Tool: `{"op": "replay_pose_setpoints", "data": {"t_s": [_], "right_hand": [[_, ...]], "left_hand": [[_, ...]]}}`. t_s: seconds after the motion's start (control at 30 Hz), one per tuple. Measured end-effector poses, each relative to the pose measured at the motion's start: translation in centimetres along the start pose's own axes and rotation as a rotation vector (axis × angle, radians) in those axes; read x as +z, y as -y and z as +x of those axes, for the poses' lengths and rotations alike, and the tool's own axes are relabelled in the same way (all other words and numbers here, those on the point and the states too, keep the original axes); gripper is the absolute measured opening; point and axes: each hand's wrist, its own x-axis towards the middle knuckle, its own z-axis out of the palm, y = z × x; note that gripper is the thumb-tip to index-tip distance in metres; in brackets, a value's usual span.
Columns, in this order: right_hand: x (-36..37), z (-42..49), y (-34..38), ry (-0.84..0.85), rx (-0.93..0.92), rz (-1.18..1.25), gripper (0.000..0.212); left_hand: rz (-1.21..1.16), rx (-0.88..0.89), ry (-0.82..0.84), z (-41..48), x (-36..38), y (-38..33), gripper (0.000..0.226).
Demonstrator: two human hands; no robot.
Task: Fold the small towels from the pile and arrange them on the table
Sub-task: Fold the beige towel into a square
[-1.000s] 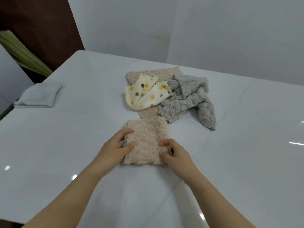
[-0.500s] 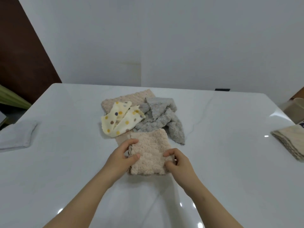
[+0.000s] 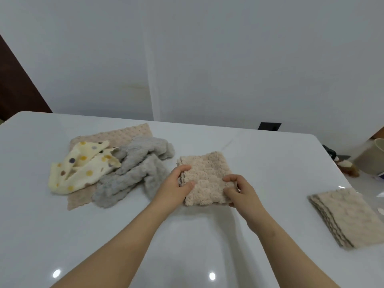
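A folded beige fluffy towel (image 3: pixel 205 179) sits between both hands, just right of the pile. My left hand (image 3: pixel 176 188) grips its left edge, thumb on top. My right hand (image 3: pixel 241 190) pinches its right edge. The pile lies to the left: a yellow dotted towel (image 3: pixel 83 167), a crumpled grey towel (image 3: pixel 135 173) and a flat beige towel (image 3: pixel 133 132) under them. A folded beige towel (image 3: pixel 349 219) lies at the right side of the white table (image 3: pixel 207 235).
The table's right edge runs close past the folded towel there. Beyond it stand a pale bin (image 3: pixel 372 156) and a small brown and white thing (image 3: pixel 347 166). A wall rises behind the table's far edge.
Both hands have carried the folded beige towel to the right, away from the pile's front. The view has turned right, so the grey folded towel at far left has left the frame.
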Motion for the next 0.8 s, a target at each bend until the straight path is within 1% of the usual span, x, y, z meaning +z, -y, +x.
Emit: {"op": "replay_pose_setpoints", "data": {"t_s": [0.2,0.3,0.37,0.43,0.5,0.63,0.8], "right_hand": [[-6.5,6.5,-1.9,0.009,-0.004,-0.01,0.026],[-8.3,9.8,-3.0,-0.007,0.012,-0.034,0.031],[-9.3,11.8,-3.3,-0.037,0.019,-0.045,0.035],[-10.2,13.8,-3.5,-0.069,0.015,-0.037,0.033],[-10.9,15.9,-3.5,-0.107,-0.003,-0.029,0.031],[-12.3,19.6,-3.3,-0.189,-0.053,-0.024,0.033],[-13.4,23.1,-3.3,-0.276,-0.077,0.019,0.03]], "left_hand": [[-0.048,-0.119,-0.009,5.8,6.7,-0.6,0.036],[-0.095,-0.176,0.013,8.4,9.1,-0.6,0.044],[-0.088,-0.206,0.026,10.1,10.3,-0.7,0.051],[-0.064,-0.226,0.04,12.0,11.3,-0.8,0.056],[-0.034,-0.229,0.059,14.0,12.2,-1.0,0.061],[0.016,-0.196,0.093,18.0,13.6,-1.9,0.068],[0.054,-0.147,0.083,22.2,14.9,-2.2,0.071]]}}
